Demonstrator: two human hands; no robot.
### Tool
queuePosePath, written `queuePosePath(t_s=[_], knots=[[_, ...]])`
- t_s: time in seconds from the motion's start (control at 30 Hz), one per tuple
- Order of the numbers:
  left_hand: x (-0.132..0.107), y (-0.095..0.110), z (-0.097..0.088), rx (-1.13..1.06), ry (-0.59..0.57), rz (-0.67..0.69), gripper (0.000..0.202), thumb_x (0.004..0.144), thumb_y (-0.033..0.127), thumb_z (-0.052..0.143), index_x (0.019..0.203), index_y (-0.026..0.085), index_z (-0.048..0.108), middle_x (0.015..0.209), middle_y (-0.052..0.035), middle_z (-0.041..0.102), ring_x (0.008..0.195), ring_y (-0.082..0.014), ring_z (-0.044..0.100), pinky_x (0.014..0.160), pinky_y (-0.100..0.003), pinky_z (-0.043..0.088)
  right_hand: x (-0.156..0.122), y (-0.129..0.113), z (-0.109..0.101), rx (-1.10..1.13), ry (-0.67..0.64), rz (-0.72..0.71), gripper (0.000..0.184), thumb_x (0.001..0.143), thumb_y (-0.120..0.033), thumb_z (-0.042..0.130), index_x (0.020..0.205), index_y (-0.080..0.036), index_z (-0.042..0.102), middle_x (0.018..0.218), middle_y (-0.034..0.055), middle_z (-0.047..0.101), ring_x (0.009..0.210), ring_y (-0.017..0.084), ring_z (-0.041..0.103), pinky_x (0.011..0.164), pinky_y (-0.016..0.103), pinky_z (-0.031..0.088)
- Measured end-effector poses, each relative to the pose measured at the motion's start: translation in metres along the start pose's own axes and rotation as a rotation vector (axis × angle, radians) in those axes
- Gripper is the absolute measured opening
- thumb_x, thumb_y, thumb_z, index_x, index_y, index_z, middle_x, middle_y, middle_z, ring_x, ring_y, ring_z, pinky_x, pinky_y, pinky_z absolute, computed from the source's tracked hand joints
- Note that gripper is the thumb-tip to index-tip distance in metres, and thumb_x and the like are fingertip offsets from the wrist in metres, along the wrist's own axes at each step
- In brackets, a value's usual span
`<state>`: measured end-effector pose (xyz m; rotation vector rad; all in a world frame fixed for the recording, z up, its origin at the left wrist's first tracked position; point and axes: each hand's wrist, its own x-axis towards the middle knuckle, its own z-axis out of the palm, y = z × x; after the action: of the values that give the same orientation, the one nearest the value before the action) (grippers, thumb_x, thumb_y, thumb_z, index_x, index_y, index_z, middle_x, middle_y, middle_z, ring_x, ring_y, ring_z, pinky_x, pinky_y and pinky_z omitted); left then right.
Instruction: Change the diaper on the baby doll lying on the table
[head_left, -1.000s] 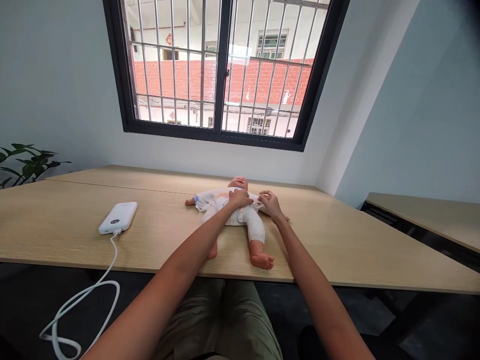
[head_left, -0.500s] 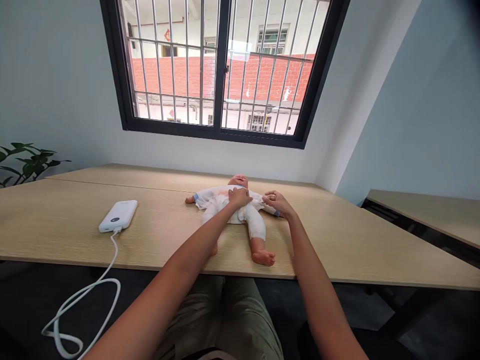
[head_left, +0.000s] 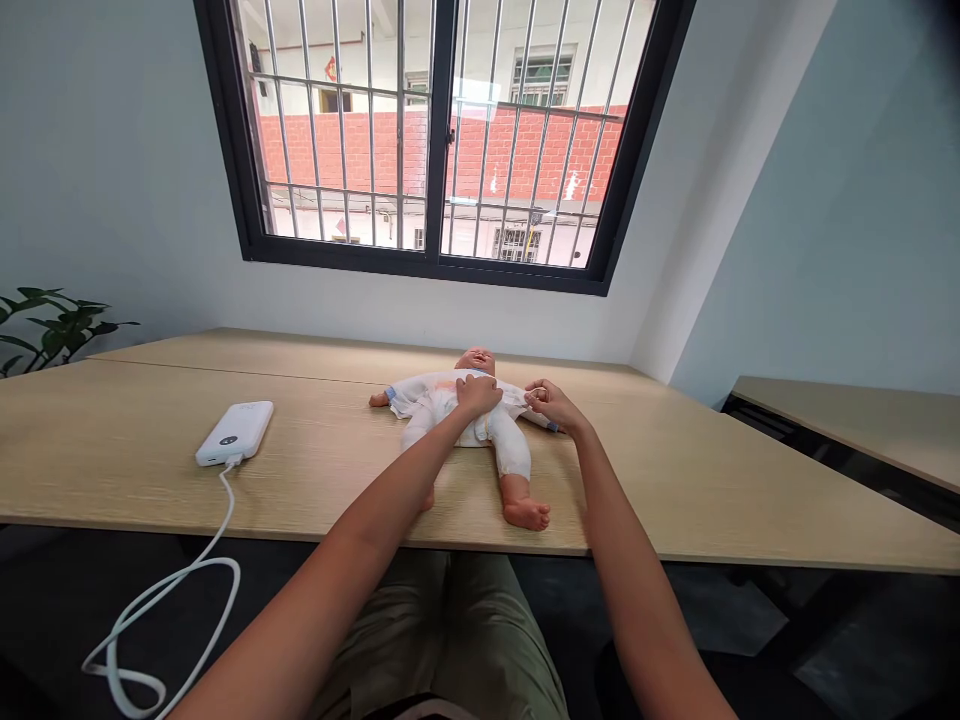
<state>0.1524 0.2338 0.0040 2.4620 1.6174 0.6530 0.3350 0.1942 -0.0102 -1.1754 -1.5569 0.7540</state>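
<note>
A baby doll (head_left: 512,455) in a white outfit lies on its back on the wooden table (head_left: 135,450), head toward the window, bare feet toward me. My left hand (head_left: 478,392) rests curled on the doll's chest, fingers pressed onto the white cloth. My right hand (head_left: 550,404) pinches the cloth at the doll's right-hand sleeve, covering that arm. The doll's other arm sticks out to the left.
A white power bank (head_left: 235,432) lies on the table to the left, its white cable (head_left: 172,590) looping off the front edge. A leafy plant (head_left: 52,325) stands at far left. A second table (head_left: 855,425) stands to the right. A barred window (head_left: 439,140) is behind.
My right hand has slid a little right along the doll's sleeve and now covers the doll's arm. My left hand stays on the chest.
</note>
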Motion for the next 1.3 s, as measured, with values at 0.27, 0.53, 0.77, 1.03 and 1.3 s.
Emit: queuePosePath(t_s=[0.27,0.53,0.77,1.03,1.3], knots=[[0.002,-0.001,0.004,0.032,0.010,-0.029,0.032,0.088,0.030,0.041,0.096,0.016,0.068,0.115,-0.0148,0.067,0.122,-0.0316,0.050,0.100,-0.046,0.034,0.002,0.005,-0.004,-0.007,0.038,0.004,0.035,0.060,-0.037,0.075,0.083,-0.021,0.054,0.065,-0.0026,0.063,0.066,0.015,0.058,0.059,0.026,0.040],[-0.003,-0.003,0.001,-0.011,0.124,0.399,0.019,0.082,0.016,0.055,0.097,0.023,0.065,0.108,-0.0067,0.065,0.120,-0.0251,0.050,0.097,-0.038,0.043,0.000,-0.013,0.009,0.096,0.050,-0.116,0.036,0.067,-0.040,0.069,0.094,-0.022,0.053,0.068,-0.0037,0.063,0.075,0.017,0.063,0.072,0.031,0.044],[-0.003,-0.005,-0.002,0.028,-0.064,0.416,0.031,0.090,0.016,0.043,0.103,0.023,0.071,0.117,-0.0084,0.062,0.120,-0.0284,0.051,0.101,-0.047,0.042,0.001,-0.012,0.014,0.110,0.099,-0.165,0.032,0.069,-0.038,0.067,0.094,-0.023,0.054,0.067,-0.0044,0.062,0.072,0.016,0.062,0.075,0.032,0.044],[-0.017,-0.038,-0.039,-0.202,0.086,0.534,0.033,0.088,0.016,0.044,0.109,0.018,0.069,0.120,-0.0082,0.065,0.115,-0.0206,0.057,0.103,-0.033,0.043,0.007,-0.006,0.021,0.137,0.065,-0.200,0.028,0.075,-0.035,0.064,0.098,-0.023,0.057,0.072,-0.0027,0.063,0.079,0.016,0.063,0.081,0.032,0.045],[-0.037,-0.052,-0.018,0.038,-0.240,0.469,0.047,0.100,0.048,0.023,0.137,0.037,0.051,0.153,0.0004,0.041,0.144,-0.0252,0.027,0.113,-0.065,0.013,0.018,-0.010,0.053,-0.103,0.022,-0.255,0.023,0.078,-0.037,0.059,0.093,-0.021,0.053,0.070,-0.0031,0.058,0.070,0.015,0.061,0.070,0.030,0.046]])
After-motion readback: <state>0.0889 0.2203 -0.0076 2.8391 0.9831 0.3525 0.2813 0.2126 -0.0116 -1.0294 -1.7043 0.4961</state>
